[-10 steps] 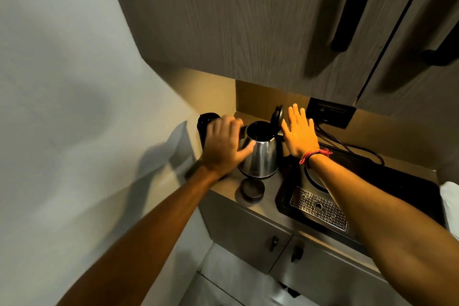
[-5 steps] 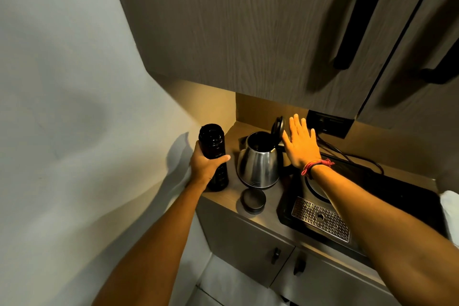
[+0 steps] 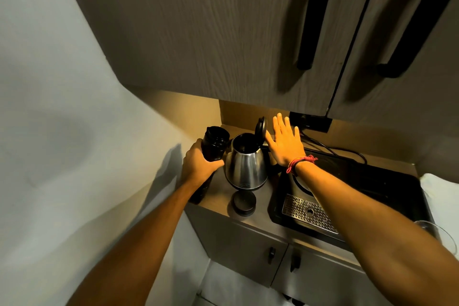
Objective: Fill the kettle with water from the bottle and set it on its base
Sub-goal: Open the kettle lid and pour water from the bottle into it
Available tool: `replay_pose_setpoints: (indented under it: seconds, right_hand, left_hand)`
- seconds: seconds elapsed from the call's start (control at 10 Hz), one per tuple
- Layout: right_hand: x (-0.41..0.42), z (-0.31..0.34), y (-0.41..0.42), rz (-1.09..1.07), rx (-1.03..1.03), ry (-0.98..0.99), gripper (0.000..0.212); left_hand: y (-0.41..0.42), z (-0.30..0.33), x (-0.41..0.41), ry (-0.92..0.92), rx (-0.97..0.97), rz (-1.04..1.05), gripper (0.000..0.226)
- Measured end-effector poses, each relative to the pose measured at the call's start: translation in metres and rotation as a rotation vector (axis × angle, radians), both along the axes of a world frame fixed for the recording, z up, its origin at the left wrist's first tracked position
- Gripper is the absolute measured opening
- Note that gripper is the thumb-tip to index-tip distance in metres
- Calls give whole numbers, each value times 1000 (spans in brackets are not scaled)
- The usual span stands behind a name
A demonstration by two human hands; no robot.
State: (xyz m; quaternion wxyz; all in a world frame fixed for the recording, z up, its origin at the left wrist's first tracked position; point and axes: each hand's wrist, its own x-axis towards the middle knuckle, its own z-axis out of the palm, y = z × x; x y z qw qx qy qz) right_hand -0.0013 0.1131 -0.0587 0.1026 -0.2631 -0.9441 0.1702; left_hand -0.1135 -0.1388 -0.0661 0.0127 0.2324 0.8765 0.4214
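A steel kettle (image 3: 246,167) stands on the counter with its black lid (image 3: 260,128) flipped up and its mouth open. Left of it is a black bottle (image 3: 215,143) with no cap on, and my left hand (image 3: 200,165) is wrapped around its lower body. The bottle leans slightly toward the kettle. My right hand (image 3: 285,143) is flat with fingers spread, its thumb side against the raised lid. A round black cap (image 3: 244,202) lies on the counter in front of the kettle. The kettle's base (image 3: 301,182) is partly hidden under my right forearm.
A black tray (image 3: 387,189) with a perforated metal drain plate (image 3: 309,213) fills the counter to the right. A wall socket (image 3: 310,120) with cables sits behind it. Overhead cabinets (image 3: 223,32) hang low. A glass rim (image 3: 439,231) shows at the right edge.
My left hand moved off the kettle to the bottle, gripped it and lifted it a little toward the kettle. My right hand stayed at the lid.
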Motion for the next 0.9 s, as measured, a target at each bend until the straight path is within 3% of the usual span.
replay_pose_setpoints:
  seconds: [0.3,0.9]
  right_hand:
    - [1,-1,0,-1,-18,27,77]
    - [2,0,1,3,-7,37,77]
  left_hand:
    - [15,22,1,181,-518,-90,80]
    - [21,43,4,263,-717,-96,77]
